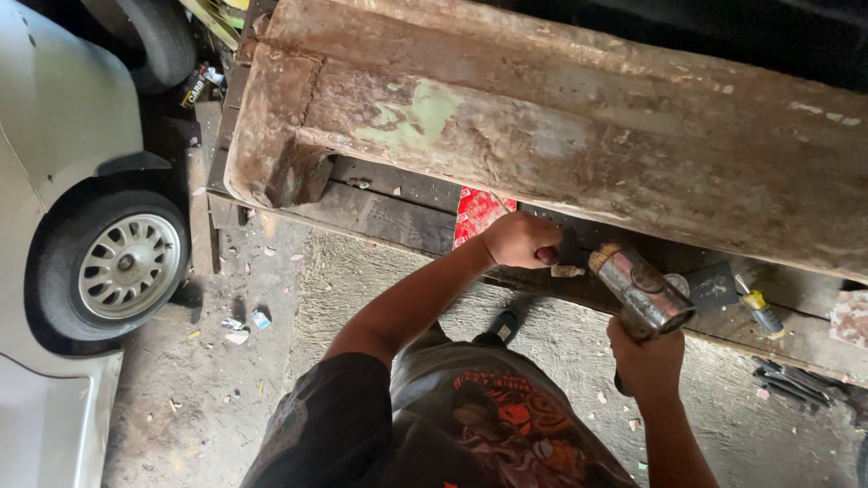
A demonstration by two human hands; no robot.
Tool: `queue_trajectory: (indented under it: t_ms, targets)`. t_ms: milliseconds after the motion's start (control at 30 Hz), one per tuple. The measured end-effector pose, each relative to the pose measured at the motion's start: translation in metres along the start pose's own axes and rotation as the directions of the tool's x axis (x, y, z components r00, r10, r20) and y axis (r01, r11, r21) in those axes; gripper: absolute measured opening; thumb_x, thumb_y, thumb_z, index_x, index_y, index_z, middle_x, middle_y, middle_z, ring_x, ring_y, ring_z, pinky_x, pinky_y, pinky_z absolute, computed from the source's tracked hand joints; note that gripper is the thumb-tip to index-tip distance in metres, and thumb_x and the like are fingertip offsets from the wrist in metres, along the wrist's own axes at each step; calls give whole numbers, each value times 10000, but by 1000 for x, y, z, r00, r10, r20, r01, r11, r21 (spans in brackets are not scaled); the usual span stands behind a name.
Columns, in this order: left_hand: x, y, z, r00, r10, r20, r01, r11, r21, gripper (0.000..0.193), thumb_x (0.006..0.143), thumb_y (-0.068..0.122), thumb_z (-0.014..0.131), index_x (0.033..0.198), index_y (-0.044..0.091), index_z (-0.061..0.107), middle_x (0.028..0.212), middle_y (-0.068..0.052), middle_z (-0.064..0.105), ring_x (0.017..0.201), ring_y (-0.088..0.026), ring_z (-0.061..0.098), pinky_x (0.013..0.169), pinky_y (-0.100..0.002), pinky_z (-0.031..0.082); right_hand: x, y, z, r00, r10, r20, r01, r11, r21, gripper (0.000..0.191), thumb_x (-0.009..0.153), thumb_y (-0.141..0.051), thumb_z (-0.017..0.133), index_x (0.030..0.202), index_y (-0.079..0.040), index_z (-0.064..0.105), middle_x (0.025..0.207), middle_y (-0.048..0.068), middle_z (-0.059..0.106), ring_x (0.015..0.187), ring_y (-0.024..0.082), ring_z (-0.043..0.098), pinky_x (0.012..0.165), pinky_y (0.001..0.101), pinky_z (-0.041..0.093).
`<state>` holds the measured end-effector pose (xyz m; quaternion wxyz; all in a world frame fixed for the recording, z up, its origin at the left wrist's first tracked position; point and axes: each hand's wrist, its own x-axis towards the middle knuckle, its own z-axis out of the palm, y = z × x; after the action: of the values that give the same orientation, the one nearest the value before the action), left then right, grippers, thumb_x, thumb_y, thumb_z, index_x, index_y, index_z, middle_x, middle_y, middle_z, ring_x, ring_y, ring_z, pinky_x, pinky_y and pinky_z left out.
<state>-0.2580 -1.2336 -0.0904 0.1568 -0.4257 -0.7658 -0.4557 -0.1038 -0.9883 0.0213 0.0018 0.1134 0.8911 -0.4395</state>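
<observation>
Rusty brown panel [561,136] with a pale green paint patch and grey-white scuffs. Below the panel, dark grey-brown planks [389,212]. Red packet [476,212] with white marks, just under the panel. Hammer [644,294] head shiny silver-grey with tan rust spots. Yellow-tipped tool [758,307] right of the hammer. White car [54,108] left of the panel; black tyre, silver wheel [128,265]. Black shirt [452,425] with red-orange print. Floor [208,389] grey-brown.

White car's wheel [127,265] at left, red packet [476,211], small yellow-capped bottle [761,312] on the bench.
</observation>
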Motion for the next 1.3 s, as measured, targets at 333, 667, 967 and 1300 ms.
queue_trajectory:
  t_ms: [333, 667, 967, 1300]
  targets:
    - [0, -7, 15, 996, 18, 88, -19, 1000, 8, 200, 776, 217, 713, 761, 104, 548, 701, -80, 603, 633, -311, 654, 567, -456, 525, -18, 49, 21, 983, 175, -46, -172, 983, 72, 308, 897, -165, 726, 1166, -30, 660, 790, 105, 702, 582, 203, 674, 535, 344, 581]
    - [-16, -23, -5, 970, -180, 164, 150, 973, 176, 225, 756, 261, 691, 717, 117, 523, 681, -88, 603, 614, -322, 652, 553, -478, 515, -8, 77, 49, 993, -86, -82, 83, 996, -40, 237, 862, -164, 783, 888, 59, 707, 772, 138, 709, 663, 188, 670, 612, 357, 508]
    - [9, -4, 13, 960, -57, 275, 30, 994, 101, 270, 808, 273, 740, 723, 114, 540, 697, -77, 623, 637, -317, 669, 578, -471, 526, -7, 64, 11, 985, 173, -11, -174, 984, -46, 299, 875, -189, 766, 696, 37, 688, 580, 99, 652, 517, 159, 601, 505, 352, 452]
    - [11, -2, 36, 854, -10, 519, -73, 988, 139, 268, 889, 311, 688, 719, 127, 594, 700, -65, 653, 660, -290, 694, 596, -445, 555, 0, 84, -23, 997, 67, 50, -64, 997, -43, 238, 868, -150, 760, 714, 8, 672, 582, 62, 641, 504, 154, 610, 489, 338, 457]
